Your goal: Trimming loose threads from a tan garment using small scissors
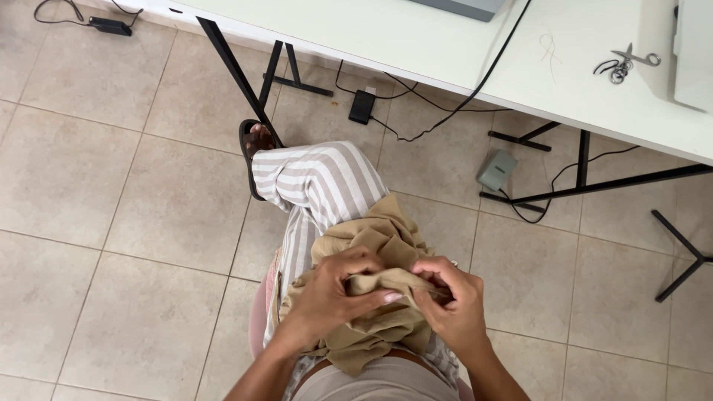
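A bunched piece of tan fabric [375, 238] lies in my lap over striped grey-and-white trousers [319, 182]. My left hand [334, 293] grips a fold of the fabric from the left, fingers curled over its top. My right hand [449, 297] pinches the same fold from the right, fingertips close to those of the left hand. Whether something small sits between the right fingers is too fine to tell.
A white table [445, 44] on black legs stands ahead, with small scissors [627, 63] and a white machine [694, 52] on it. Below it on the tiled floor lie a grey foot pedal [496, 169], a black power adapter [362, 106] and cables.
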